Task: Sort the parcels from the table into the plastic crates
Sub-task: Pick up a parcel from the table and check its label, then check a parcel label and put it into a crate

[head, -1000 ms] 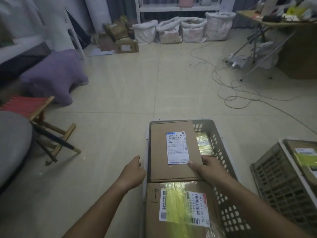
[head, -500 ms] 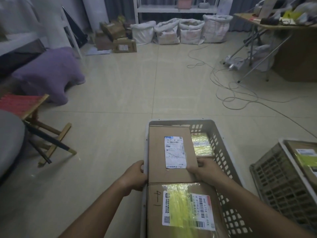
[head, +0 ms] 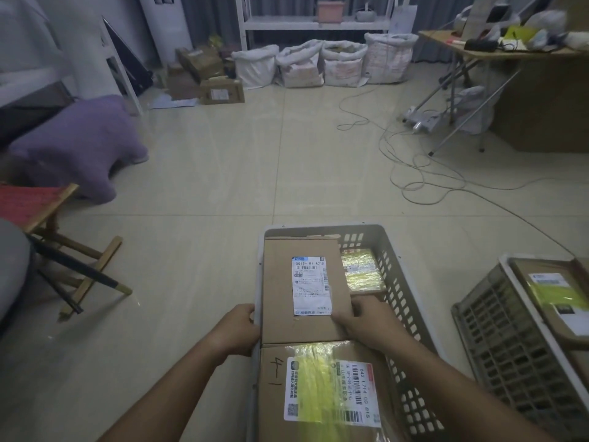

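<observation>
Two hands are laid on one cardboard parcel (head: 280, 291) inside the grey plastic crate (head: 392, 266) on the tiled floor (head: 223, 173). The left hand (head: 237, 333) is curled over the crate's left rim, its fingers against the parcel's left edge. The right hand (head: 371, 323) is pressed on the parcel's near right corner, fingers bent over it; whether they are hooked under the edge cannot be told. The parcel is lying flat with its white label (head: 310, 285) upward, against the crate's left wall. Just nearer, touching it, a second parcel with yellow tape (head: 328, 397) is packed into the same crate. To the right and lower down, a smaller yellow-taped packet (head: 361, 271) is seen, partly hidden by the held parcel. A second crate (head: 497, 339) is placed well apart at the right, a labelled box (head: 551, 288) filling it. Left of the crates, a folding stool with a red seat (head: 38, 212) is set, beside a purple cushion (head: 76, 145). Loose cables (head: 411, 173) are trailed across the floor towards a folding bench (head: 497, 52) loaded with clutter. Four white sacks (head: 325, 63) are lined up under the far shelf (head: 312, 23), with cardboard boxes (head: 207, 78) to their left.
</observation>
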